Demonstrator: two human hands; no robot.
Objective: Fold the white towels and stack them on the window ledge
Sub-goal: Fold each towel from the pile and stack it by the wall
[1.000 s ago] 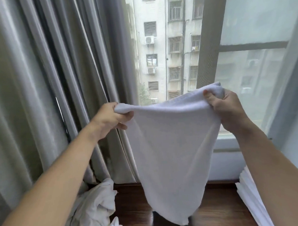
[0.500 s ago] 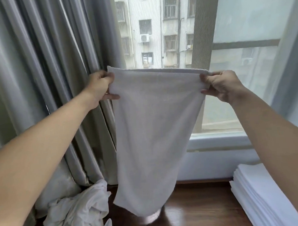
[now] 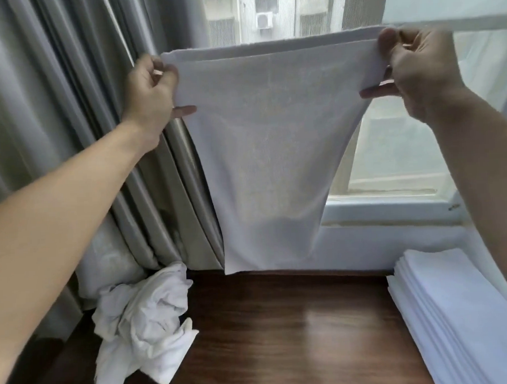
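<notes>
While both hands hold the white towel [image 3: 262, 150] up in front of the window [image 3: 390, 162], the step in hand looks like the squaring-up before a fold. The left hand [image 3: 152, 91] pinches the towel's upper left corner, thumb and curled fingers closed on the cloth with one finger lying straight along its front. The right hand [image 3: 412, 68] grips the upper right corner the same way, fingers curled round the edge. Between them the top edge runs taut and nearly level, and it seems to show two layers, so the towel may already be doubled once, though the cloth is too pale against the light to be sure. Its body hangs free, narrowing toward a lower hem that clears the dark wooden ledge [image 3: 282, 335] below the window without touching it.

On that ledge, to the right of the hanging towel, sits the stack of folded towels [image 3: 443, 305], neat and flat, partly hidden by the right forearm. To the left of the hanging towel, against the foot of the grey curtain [image 3: 68, 98], lies a crumpled heap of unfolded towels [image 3: 141, 321], so the task is partway through with several pieces left.

The next move, as I judge it, calls for bringing the two held corners together or lowering the hem onto the ledge to fold the cloth over itself. Keeping both corners level matters, since a loose thin cloth will skew easily, and the finished piece then goes onto the stack at the right.
</notes>
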